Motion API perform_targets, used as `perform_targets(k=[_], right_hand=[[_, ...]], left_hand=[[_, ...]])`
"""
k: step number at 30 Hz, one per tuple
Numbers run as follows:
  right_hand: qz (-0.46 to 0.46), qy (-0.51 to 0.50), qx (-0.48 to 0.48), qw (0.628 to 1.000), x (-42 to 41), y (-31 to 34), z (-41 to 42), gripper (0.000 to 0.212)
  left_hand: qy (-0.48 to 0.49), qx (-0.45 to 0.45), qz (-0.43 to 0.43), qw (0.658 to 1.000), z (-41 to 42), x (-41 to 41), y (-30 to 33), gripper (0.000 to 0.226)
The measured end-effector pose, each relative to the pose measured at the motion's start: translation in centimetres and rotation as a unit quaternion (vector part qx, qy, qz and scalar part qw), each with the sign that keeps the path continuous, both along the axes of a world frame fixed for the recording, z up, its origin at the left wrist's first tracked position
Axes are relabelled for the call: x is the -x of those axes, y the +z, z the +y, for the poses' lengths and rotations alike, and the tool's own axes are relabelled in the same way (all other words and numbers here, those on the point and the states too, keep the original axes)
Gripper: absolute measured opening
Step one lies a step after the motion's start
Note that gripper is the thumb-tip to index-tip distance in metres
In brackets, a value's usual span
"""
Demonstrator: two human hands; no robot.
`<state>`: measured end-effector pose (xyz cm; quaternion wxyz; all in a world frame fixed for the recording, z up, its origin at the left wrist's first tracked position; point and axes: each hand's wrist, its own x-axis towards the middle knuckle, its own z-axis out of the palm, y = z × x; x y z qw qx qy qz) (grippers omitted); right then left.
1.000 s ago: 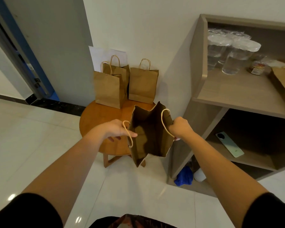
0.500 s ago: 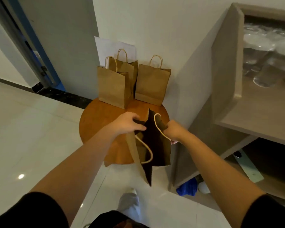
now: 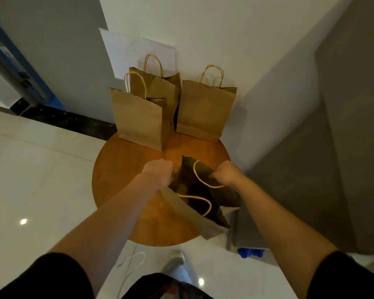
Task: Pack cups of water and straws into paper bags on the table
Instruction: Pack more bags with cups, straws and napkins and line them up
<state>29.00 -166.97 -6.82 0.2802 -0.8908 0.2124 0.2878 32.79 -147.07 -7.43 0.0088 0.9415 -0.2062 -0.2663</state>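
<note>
**Q:** Hands first: what are they doing, and what has just changed?

**A:** Both are gripping one open paper bag [image 3: 194,203]. The left hand [image 3: 158,174] is closing around the left rim, the right hand [image 3: 227,174] is pinching the right rim. A second ago they were holding the bag in the air in front of the table; now they are bringing it down over the near right part of the round wooden table [image 3: 125,180], its mouth tilting toward the wearer. I cannot tell whether its base is touching yet.

**Q:** What does that mean for the packing?

**A:** By my judgement, a fourth bag is being set up for filling; nothing is showing inside its dark mouth.

**Q:** And farther off?

**A:** Three brown paper bags [image 3: 205,111] are standing upright at the table's far edge, against a white wall. Cups and straws are sitting out of view now. A grey shelf side [image 3: 343,126] is rising on the right, pale floor tiles [image 3: 41,180] are spreading left, and a blue-framed doorway [image 3: 20,67] is showing far left.
</note>
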Motion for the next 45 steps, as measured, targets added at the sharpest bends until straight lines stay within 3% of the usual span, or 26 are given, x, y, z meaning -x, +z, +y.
perform_targets(k=[12,16,24,35,45], right_hand=[[-0.046,-0.019,-0.018,0.999,-0.6,1.5,0.5,0.027],[-0.114,-0.030,-0.042,0.992,2.2,3.8,0.4,0.036],[-0.218,-0.015,-0.027,0.976,12.7,10.7,-0.1,0.042],[-0.302,-0.086,0.035,0.949,27.0,18.9,-8.6,0.026],[-0.390,-0.185,0.106,0.896,25.2,23.0,-18.3,0.019]], left_hand=[[-0.021,0.038,0.032,0.999,-1.7,-1.2,1.8,0.025],[-0.031,0.021,-0.035,0.999,-2.3,1.0,4.6,0.024],[-0.069,0.081,-0.217,0.970,-5.0,11.0,12.5,0.020],[-0.142,0.222,-0.215,0.940,-14.2,22.8,19.5,0.026],[-0.182,0.308,-0.328,0.874,-23.9,19.7,25.3,0.023]])
